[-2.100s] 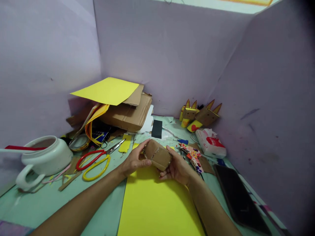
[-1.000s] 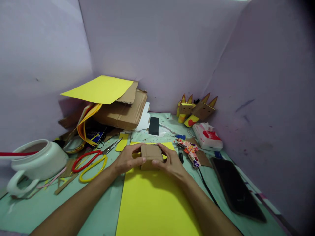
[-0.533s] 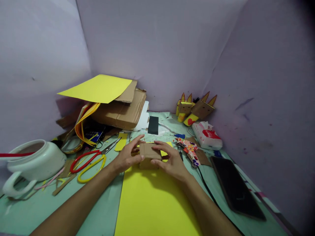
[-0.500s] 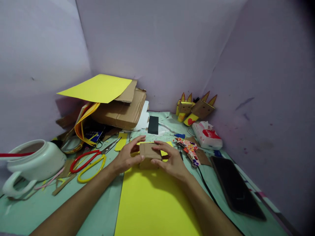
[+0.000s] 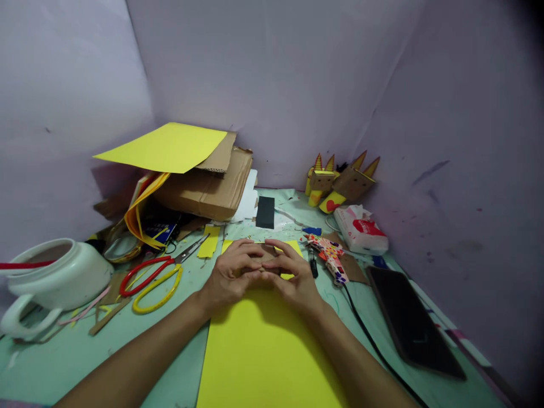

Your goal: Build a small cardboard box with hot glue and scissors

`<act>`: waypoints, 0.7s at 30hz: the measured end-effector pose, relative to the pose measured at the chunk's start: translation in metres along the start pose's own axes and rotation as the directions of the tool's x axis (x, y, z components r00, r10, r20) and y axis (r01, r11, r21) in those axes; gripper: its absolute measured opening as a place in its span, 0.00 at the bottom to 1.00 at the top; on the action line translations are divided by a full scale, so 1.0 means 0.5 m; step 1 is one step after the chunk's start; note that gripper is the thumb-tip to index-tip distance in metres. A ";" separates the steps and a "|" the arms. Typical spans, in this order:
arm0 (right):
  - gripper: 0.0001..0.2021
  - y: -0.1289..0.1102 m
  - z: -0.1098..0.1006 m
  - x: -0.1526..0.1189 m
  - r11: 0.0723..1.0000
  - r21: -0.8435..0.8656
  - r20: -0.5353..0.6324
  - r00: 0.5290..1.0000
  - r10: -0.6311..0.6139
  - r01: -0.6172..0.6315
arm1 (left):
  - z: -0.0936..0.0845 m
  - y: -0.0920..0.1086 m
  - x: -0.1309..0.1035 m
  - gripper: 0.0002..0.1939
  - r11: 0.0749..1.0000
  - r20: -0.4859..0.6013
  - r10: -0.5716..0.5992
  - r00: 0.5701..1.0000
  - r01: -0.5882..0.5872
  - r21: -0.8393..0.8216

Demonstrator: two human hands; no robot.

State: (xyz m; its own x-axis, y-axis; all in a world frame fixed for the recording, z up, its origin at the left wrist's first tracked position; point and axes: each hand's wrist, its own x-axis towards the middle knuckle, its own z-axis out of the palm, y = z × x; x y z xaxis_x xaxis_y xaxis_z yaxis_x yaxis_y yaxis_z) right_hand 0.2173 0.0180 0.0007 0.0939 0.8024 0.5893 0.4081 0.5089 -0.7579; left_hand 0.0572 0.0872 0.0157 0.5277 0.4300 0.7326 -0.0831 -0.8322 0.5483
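A small brown cardboard box [image 5: 267,253] is held between my two hands at the far end of a yellow paper sheet [image 5: 272,351]. My left hand [image 5: 233,271] is closed on its left side, fingers over the top and thumb at the near edge. From the right, my right hand [image 5: 293,275] grips it in the same way, and the thumbs nearly meet in front. Most of the box is hidden behind my fingers. Scissors [image 5: 159,277] with one red and one yellow handle loop lie left of the paper, blades partly open.
Left stands a white pot [image 5: 63,277]; behind it is a stack with a cardboard box [image 5: 204,192] and yellow sheet [image 5: 165,147]. A patterned glue gun [image 5: 329,258] with a black cord, a phone [image 5: 414,323], a tissue pack [image 5: 361,229] and cardboard figures [image 5: 346,184] are at right.
My fingers have closed in over the cardboard box from both sides, covering more of it. The thumbs have come together at its near side. The camera view has shifted slightly.
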 end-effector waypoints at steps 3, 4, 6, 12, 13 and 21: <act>0.06 -0.005 0.002 0.001 0.996 -0.031 0.011 0.996 -0.087 0.087 | 0.002 0.005 0.003 0.04 1.000 0.011 -0.006 1.000 0.006 0.014; 0.06 -0.006 0.003 0.002 0.994 -0.039 0.011 0.994 -0.106 0.107 | 0.004 0.006 0.003 0.04 1.000 0.011 -0.008 1.000 0.008 0.022; 0.06 -0.008 0.005 0.001 0.990 -0.062 -0.002 0.991 -0.130 0.130 | 0.007 0.008 0.003 0.05 1.000 0.011 -0.003 1.000 0.002 0.030; 0.04 -0.001 0.004 -0.002 0.997 -0.031 -0.029 0.997 -0.071 0.070 | 0.004 -0.002 -0.004 0.05 1.000 0.001 -0.002 1.000 0.002 0.008; 0.04 0.001 0.002 -0.002 1.000 0.009 -0.023 0.999 -0.027 0.027 | 0.000 -0.003 -0.005 0.04 1.000 -0.002 -0.017 1.000 0.017 -0.001; 0.03 0.008 -0.005 -0.004 0.999 0.035 -0.044 0.999 0.020 -0.019 | -0.009 0.011 0.004 0.07 0.996 -0.002 -0.069 0.998 0.069 -0.056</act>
State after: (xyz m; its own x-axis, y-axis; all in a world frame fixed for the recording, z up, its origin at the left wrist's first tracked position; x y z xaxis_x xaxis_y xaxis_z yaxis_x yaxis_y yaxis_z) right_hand 0.2211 0.0176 -0.0029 0.1419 0.7983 0.5853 0.3741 0.5042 -0.7783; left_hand 0.0538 0.0852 0.0219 0.5303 0.4873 0.6938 -0.0940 -0.7795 0.6194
